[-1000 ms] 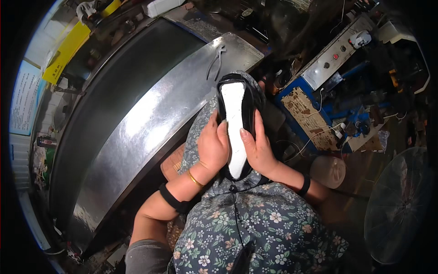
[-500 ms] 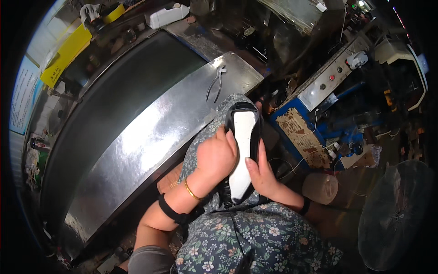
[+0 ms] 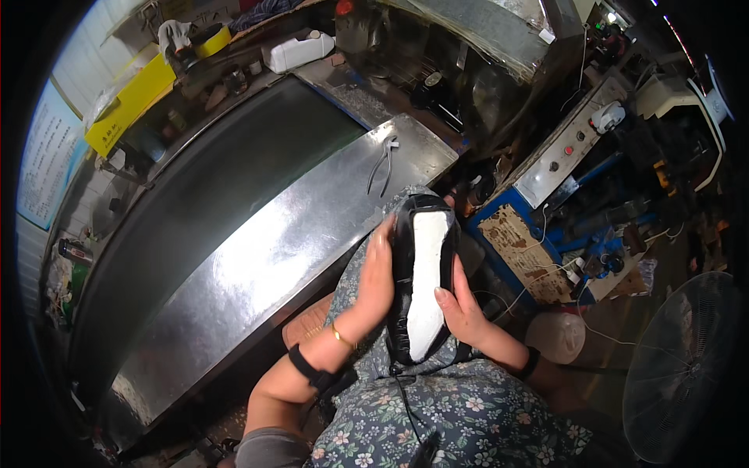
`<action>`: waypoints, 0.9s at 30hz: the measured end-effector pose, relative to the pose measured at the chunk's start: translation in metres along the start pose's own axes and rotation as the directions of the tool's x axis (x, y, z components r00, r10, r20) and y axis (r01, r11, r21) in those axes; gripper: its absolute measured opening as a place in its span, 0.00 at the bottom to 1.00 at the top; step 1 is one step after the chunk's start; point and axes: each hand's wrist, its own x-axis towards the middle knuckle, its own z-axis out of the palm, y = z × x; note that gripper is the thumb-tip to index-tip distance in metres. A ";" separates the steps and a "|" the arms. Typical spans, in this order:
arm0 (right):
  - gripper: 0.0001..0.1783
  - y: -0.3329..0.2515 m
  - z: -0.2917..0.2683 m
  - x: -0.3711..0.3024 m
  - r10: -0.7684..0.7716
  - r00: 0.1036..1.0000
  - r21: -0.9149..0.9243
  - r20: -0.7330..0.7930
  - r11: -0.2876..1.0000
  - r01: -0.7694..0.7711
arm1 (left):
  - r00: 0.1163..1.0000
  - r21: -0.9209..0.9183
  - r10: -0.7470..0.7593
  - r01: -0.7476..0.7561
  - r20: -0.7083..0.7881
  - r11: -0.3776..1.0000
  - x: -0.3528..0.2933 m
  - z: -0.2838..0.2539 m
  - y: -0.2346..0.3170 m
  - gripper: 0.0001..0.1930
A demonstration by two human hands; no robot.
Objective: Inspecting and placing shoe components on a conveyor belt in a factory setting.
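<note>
A black shoe upper (image 3: 401,308) rests on my lap with its white underside (image 3: 427,288) facing up. One end points away from me, the other toward my waist. My left hand (image 3: 376,269) lies along its left side, fingers together and pressed against the black edge. On the opposite side my right hand (image 3: 462,310) grips it, the thumb near the white underside and the other fingers along the edge. A thin black cord hangs from the near end onto my floral apron (image 3: 468,398). The face of the upper that lies underneath is hidden.
Pincers (image 3: 381,168) lie on the metal bench top (image 3: 257,242), beside a dark belt (image 3: 226,168). At right stand a machine with a control panel (image 3: 558,160) and a fan (image 3: 679,366). A white jug (image 3: 298,53) and yellow bin (image 3: 129,105) sit at the back left.
My left hand has gone from a closed hold over the white underside to lying along the upper's left edge. The right hand still grips the other side. The whole view has shifted slightly.
</note>
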 end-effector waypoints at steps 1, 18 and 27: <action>0.39 -0.001 -0.001 -0.001 -0.006 1.000 0.027 0.020 1.000 0.005 | 0.995 -0.129 -0.072 0.081 0.073 0.988 0.016 0.000 -0.001 0.29; 0.15 -0.027 -0.044 0.112 -0.011 0.996 0.066 0.091 0.998 0.005 | 0.934 -0.304 -0.050 0.165 0.353 0.938 0.054 0.014 0.001 0.26; 0.24 -0.042 -0.057 0.103 0.138 0.981 -0.014 0.135 0.990 -0.138 | 0.894 -0.203 0.059 0.037 0.445 0.979 0.060 0.009 -0.001 0.37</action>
